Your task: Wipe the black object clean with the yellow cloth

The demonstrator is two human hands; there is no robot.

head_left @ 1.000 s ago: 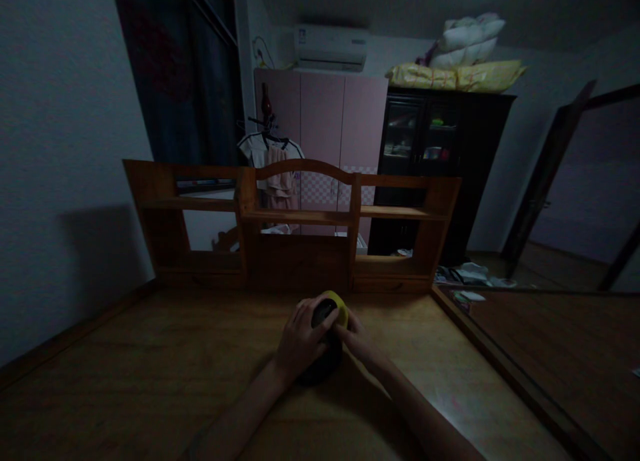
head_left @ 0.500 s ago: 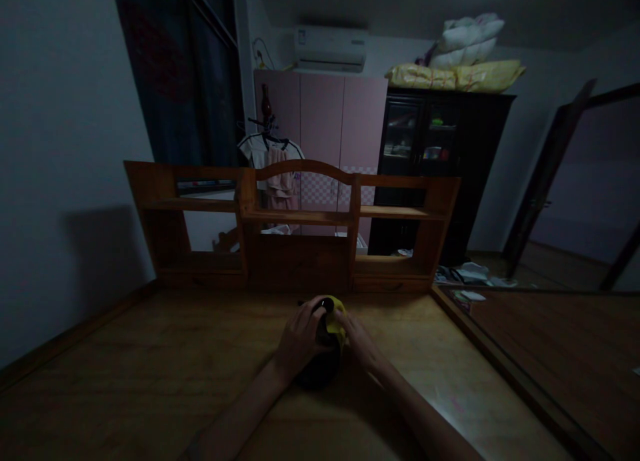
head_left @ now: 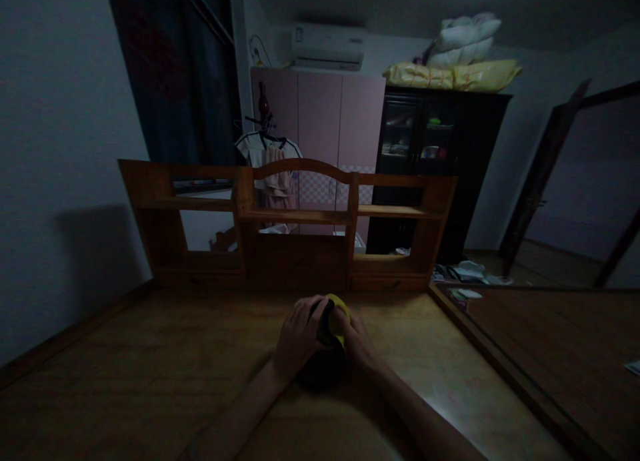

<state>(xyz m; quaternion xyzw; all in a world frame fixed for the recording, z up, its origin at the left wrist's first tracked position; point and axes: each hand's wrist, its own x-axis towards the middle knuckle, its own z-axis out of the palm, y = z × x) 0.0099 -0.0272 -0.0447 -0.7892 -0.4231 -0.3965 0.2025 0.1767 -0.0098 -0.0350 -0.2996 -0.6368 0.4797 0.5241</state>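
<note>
On the wooden desk (head_left: 150,381) stands a dark round object (head_left: 323,371) with a yellow top part (head_left: 340,311). My left hand (head_left: 296,339) is wrapped round its left side with the fingers curled over the top. My right hand (head_left: 356,337) grips the yellow part from the right, fingers closed on it. The room is dim and what the object is cannot be made out. Its lower half lies in shadow between my wrists.
A wooden shelf unit (head_left: 295,214) stands at the back of the desk. Behind it are a pink wardrobe (head_left: 320,127), hanging clothes (head_left: 270,167), a dark glass cabinet (head_left: 435,154) with bedding on top, and an air conditioner (head_left: 327,46). A raised edge (head_left: 500,367) borders the desk's right side.
My right hand has closed further over the yellow part, which has turned and shows less. The left hand has stayed wrapped on the dark object. The view shifted slightly.
</note>
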